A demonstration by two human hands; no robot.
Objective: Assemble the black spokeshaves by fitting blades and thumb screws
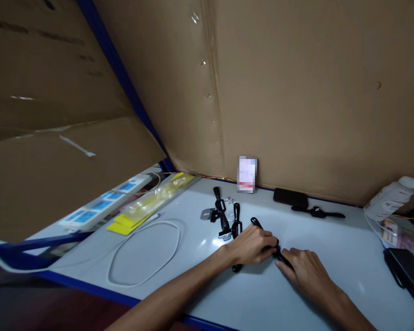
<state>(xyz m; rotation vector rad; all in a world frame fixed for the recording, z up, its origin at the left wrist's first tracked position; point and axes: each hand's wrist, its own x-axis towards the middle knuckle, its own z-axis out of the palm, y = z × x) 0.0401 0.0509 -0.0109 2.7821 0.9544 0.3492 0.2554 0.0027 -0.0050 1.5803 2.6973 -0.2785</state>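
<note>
A black spokeshave (pixel 286 260) lies slantwise at the front middle of the table. The fingers of my left hand (pixel 253 243) pinch its middle part, which they mostly cover. My right hand (pixel 308 273) is closed around its near handle. Just left, a second black spokeshave (pixel 236 216) lies partly beneath my left hand and wrist. Another one (pixel 222 219) rests beyond it, with a flat metal blade (pixel 207 214) and a second metal piece (pixel 225 236) close by. Small metal parts (pixel 229 200) are scattered there. What my left fingertips touch exactly is hidden.
On the left are a looped white cable (pixel 177 239), yellow packaging (pixel 152 202) and a power strip (pixel 105 204). Along the back are a phone (pixel 290 197) and another spokeshave (pixel 318 212). A white bottle (pixel 388 200) and a black case (pixel 407 276) stand right. Cardboard (pixel 296 92) walls the table.
</note>
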